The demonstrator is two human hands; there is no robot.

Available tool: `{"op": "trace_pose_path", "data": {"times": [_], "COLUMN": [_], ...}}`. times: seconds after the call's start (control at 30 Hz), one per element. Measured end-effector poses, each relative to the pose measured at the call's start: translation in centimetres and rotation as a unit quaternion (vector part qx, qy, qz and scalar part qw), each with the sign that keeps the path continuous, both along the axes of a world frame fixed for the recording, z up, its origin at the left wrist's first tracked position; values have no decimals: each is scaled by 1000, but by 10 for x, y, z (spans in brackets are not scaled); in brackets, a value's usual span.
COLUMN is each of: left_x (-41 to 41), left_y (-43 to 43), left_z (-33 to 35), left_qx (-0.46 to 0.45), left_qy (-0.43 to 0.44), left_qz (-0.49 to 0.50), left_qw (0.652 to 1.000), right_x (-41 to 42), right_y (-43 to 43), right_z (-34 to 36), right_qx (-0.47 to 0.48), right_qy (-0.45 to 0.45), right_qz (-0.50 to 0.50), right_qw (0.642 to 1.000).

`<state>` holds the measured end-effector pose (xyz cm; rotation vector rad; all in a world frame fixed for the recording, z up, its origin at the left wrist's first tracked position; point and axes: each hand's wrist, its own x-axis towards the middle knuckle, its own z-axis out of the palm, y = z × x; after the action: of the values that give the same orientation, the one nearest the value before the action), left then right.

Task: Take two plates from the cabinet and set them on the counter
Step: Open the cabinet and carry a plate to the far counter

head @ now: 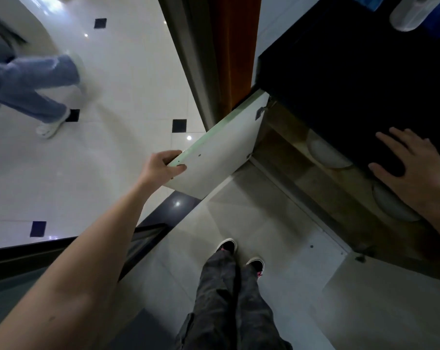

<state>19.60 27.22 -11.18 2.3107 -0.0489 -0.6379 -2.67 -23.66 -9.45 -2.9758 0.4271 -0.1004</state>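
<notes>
Dark counter [352, 72] above open cabinet [284, 157]. My left hand [163, 165] pinches door [218, 152] edge; right hand [410, 160] flat, empty on counter. Plates [325, 152] inside on shelf. Swing door wide before reaching.

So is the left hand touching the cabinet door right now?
Touching. The head view shows the left hand wrapped over the free edge of the open cabinet door, thumb on its inner face.
</notes>
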Motion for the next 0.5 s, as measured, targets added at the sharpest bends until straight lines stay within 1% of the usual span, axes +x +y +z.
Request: {"op": "trace_pose_path", "data": {"times": [0.13, 0.23, 0.3, 0.4, 0.5], "left_x": [9, 7, 7, 9, 10], "left_y": [5, 5, 4, 5, 1], "left_z": [2, 0, 0, 1, 6], "left_qx": [20, 14, 13, 30, 65], "left_qy": [-4, -17, -22, -19, -13], "left_qz": [-30, -24, -26, -59, -94], "left_qw": [999, 999, 999, 998, 993], "right_x": [0, -1, -2, -2, -2], "right_y": [-7, -12, -13, -5, 15], "right_z": [-7, -12, -10, -3, 17], "right_qx": [-8, 2, 24, 37, 77], "right_qy": [54, 83, 82, 48, 57], "right_qz": [-27, -33, -41, -23, -51], "right_qw": [998, 996, 995, 998, 994]}}
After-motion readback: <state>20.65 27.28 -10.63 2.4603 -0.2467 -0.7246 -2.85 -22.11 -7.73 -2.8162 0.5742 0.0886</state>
